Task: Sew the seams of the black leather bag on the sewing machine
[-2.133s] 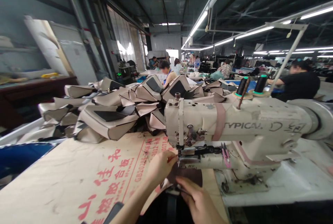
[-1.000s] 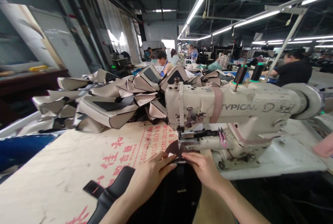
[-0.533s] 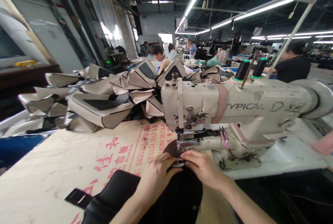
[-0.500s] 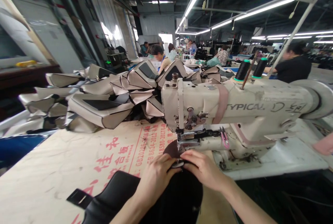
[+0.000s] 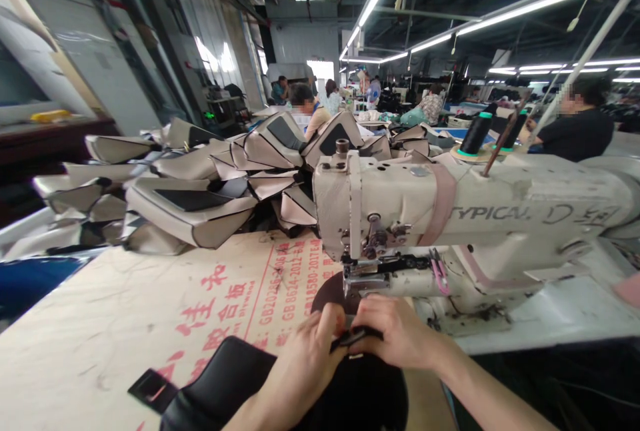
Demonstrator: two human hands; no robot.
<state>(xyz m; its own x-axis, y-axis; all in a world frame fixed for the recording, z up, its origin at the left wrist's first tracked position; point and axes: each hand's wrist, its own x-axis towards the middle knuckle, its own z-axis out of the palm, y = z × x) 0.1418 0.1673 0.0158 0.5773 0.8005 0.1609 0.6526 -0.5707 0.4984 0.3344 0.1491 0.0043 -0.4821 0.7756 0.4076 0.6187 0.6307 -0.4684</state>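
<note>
A black padded piece point(image 5: 235, 377) lies on the plywood table and stretches under both hands. My left hand point(image 5: 313, 351) has its fingers closed on the black edge strip of this piece. Close beside it, my right hand point(image 5: 395, 331) pinches the same strip. Both hands are just in front of the needle area of a cream sewing machine point(image 5: 390, 204). A dark round plate point(image 5: 333, 294) shows beneath the needle area, beyond the fingertips. The undersides of the fingers are hidden.
Beige and black sewn pieces point(image 5: 195, 207) are heaped behind the plywood table point(image 5: 150, 304). Pink-handled snips point(image 5: 440, 274) hang on the machine. Black thread spools point(image 5: 475, 134) stand on top. A person in black point(image 5: 580, 121) sits at the right; others work farther back.
Both hands have shifted slightly, and the black strip between them is now lifted and turned up. The view has moved a little, so the machine appears larger and farther right.
</note>
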